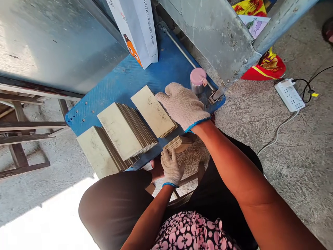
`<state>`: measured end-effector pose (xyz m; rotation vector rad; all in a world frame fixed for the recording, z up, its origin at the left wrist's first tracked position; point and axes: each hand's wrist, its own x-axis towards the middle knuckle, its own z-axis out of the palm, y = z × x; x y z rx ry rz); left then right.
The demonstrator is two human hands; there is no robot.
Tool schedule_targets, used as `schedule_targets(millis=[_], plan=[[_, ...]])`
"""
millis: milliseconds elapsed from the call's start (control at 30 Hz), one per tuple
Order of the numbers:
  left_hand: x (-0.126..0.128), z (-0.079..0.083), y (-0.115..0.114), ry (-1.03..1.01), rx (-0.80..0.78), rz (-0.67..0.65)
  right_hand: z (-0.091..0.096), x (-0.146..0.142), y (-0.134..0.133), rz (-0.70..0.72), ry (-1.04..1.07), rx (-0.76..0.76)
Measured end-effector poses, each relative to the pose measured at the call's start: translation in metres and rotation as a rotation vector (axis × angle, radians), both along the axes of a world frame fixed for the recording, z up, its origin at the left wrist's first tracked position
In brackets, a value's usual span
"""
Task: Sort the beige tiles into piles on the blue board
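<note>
My right hand (183, 104), in a knitted glove with a blue cuff, bends over the right edge of a low stack of thin, pale wooden boards (152, 111). Its fingers are curled at that edge and partly hidden. Lower down, my left hand (172, 167), gloved too, has its fingers against the end of a small bundle of boards (179, 143) just off the near edge of the blue bench (106, 85). Two taller stacks lie to the left: a leaning middle stack (119, 130) and a left stack (97, 152), both with dark smudges on top.
A white paper bag (143, 38) stands at the back. Beside my right hand is a metal cup with a pink lid (198, 77). Metal panels and a bar border the bench. A white power strip (290, 94) with cables lies on the concrete floor, near red packaging (270, 67).
</note>
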<state>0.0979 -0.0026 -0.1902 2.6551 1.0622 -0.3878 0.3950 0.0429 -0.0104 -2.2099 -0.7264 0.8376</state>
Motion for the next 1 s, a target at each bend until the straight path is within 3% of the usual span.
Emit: schedule_targets(millis=[267, 467, 567, 700, 833, 1000], plan=[[-0.007, 0.006, -0.001, -0.045, 0.004, -0.019, -0.003, -0.001, 0.001, 0.01, -0.007, 0.009], [-0.019, 0.008, -0.007, -0.104, -0.046, -0.135, -0.004, -0.002, 0.001, 0.015, -0.006, 0.009], [-0.015, 0.005, -0.006, -0.035, -0.15, -0.15, -0.003, -0.002, 0.0, 0.028, -0.013, -0.001], [-0.007, 0.002, -0.008, 0.185, -0.415, -0.14, -0.002, -0.002, 0.0, 0.043, -0.017, -0.028], [-0.001, -0.001, -0.006, 0.22, -0.543, -0.14, -0.002, -0.004, 0.001, 0.066, -0.027, -0.052], [0.021, 0.009, 0.029, 0.182, -0.666, 0.066, -0.007, -0.008, 0.001, 0.144, -0.04, -0.08]])
